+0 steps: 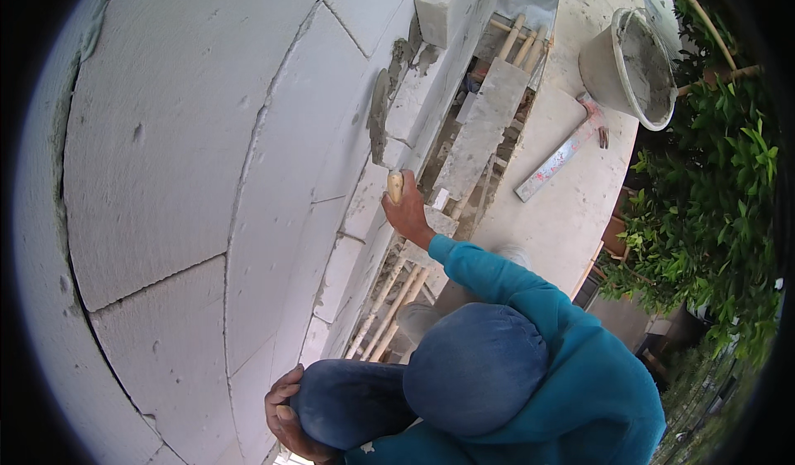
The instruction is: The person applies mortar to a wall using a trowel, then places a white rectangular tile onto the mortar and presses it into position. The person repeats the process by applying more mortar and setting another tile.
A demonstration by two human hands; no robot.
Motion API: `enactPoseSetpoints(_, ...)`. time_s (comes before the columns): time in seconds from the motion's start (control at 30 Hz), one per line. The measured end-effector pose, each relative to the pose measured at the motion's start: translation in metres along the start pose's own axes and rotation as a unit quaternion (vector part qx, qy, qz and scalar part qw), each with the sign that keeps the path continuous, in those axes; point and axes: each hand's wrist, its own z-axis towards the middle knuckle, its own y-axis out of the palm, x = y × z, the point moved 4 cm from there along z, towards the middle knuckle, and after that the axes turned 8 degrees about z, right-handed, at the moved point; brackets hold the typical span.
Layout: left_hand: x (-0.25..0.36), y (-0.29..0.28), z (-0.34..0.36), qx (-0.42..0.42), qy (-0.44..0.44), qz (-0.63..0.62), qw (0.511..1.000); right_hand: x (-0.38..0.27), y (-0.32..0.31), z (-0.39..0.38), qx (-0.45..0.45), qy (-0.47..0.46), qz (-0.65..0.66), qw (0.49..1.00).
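Observation:
My right hand (406,210) is closed round the wooden handle of a trowel (378,113). Grey mortar coats the trowel's long blade, which lies along the face of the white block wall (286,146). Just past the blade, a patch of wet mortar (399,57) sits on the wall's stepped ledge, beside a raised white block (439,9). At the lower left, my left hand (296,419) rests over my bent knee in blue denim, its fingers lying on the knee with no tool in them.
A pale board (517,221) to the right carries a claw hammer (563,152) and a tilted, mortar-stained bucket (627,72). Between wall and board run bamboo poles (396,303) and a grey plank (483,125), with gaps. Leafy branches (704,192) stand beyond the board.

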Motion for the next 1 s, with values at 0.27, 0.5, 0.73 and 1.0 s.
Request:
enactPoseSetpoints(0.27, -0.003, -0.019, -0.008, -0.016, 0.204, 0.082, 0.975, 0.036, -0.016, 0.137, 0.04, 0.172, 0.212, 0.961)
enactPoseSetpoints(0.5, 0.01, -0.025, -0.013, -0.033, 0.162, 0.126, 0.978, -0.007, 0.0, 0.113, 0.021, 0.053, 0.095, 0.994)
enactPoseSetpoints(0.73, -0.014, -0.026, -0.011, -0.032, 0.238, 0.0, 0.971, 0.007, 0.014, 0.029, -0.025, 0.057, 0.193, 0.979)
enactPoseSetpoints(1.0, -0.015, -0.036, -0.017, -0.005, 0.064, -0.044, 0.997, -0.012, 0.077, -0.014, 0.002, 0.036, 0.137, 0.99)
